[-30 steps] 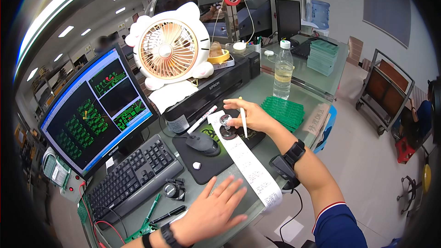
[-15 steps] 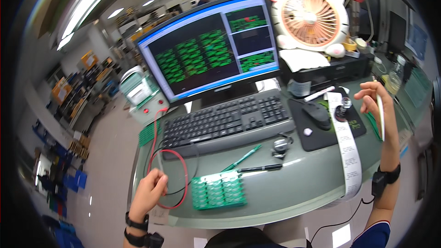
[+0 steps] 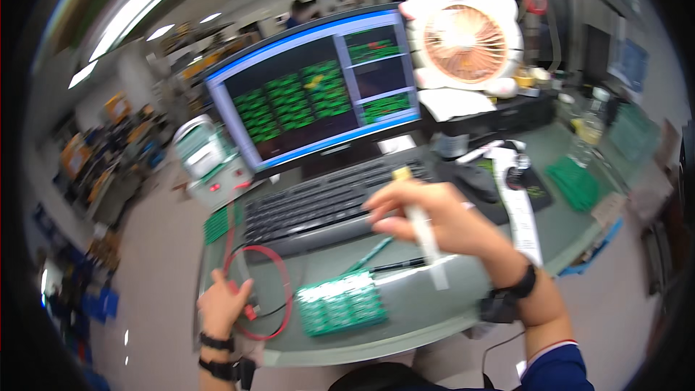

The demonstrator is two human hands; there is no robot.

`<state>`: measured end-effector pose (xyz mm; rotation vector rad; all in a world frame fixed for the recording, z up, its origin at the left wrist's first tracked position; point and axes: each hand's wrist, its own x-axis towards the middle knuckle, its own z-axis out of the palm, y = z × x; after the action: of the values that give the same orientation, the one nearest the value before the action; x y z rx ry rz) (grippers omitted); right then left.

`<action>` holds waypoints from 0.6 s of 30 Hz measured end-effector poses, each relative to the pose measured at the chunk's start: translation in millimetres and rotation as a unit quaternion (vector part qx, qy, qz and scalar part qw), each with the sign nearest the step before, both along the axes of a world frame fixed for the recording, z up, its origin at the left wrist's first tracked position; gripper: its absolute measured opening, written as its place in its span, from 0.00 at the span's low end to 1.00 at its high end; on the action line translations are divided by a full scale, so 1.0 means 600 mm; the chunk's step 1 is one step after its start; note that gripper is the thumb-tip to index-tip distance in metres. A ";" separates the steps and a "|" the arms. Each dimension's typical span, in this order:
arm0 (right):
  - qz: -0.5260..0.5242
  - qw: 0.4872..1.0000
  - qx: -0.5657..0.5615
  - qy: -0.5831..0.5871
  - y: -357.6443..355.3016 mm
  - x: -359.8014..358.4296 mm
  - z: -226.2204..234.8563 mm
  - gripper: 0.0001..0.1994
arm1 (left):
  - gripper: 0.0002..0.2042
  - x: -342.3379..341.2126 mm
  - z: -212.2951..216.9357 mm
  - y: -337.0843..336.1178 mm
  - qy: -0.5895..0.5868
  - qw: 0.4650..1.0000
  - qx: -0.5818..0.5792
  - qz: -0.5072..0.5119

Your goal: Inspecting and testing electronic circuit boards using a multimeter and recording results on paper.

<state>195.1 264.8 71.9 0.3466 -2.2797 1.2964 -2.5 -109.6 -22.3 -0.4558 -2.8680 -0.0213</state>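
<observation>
My right hand [image 3: 445,217] is raised above the front of the black keyboard [image 3: 311,206]. Its bent fingers grip a slim white stick [image 3: 426,242] with a pale yellow end, blurred by motion. On the left edge of the desk, my left hand [image 3: 223,303] has thumb and forefinger spread apart. Close beside that thumb lie a red plug [image 3: 251,311] and a looped red cable [image 3: 289,289]. Between the two hands, near the front edge, a green circuit board panel [image 3: 342,304] rests flat on the desk. A black pen [image 3: 398,265] lies just beyond it.
Behind the keyboard stands a monitor [image 3: 289,101] showing green board patterns. A white and pink fan [image 3: 465,43] sits to its right. A green-and-white device [image 3: 206,163] stands at the left. Across the mouse pad runs a paper strip [image 3: 523,224]; a clear bottle [image 3: 590,127] is farther right.
My right hand has swung left with the white stick, from the desk's right side to over the keyboard. My left hand's pinched fingers have spread. The view has shifted somewhat.
</observation>
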 end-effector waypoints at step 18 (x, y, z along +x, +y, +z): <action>0.008 0.998 -0.015 0.065 -0.021 -0.063 -0.115 0.08 | 0.11 -0.016 0.082 -0.047 -0.457 0.417 0.784 -0.060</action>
<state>157.4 252.0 2.8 0.4257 -2.1517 1.2757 -12.3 -137.9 26.7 -0.1057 -1.7256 -3.2740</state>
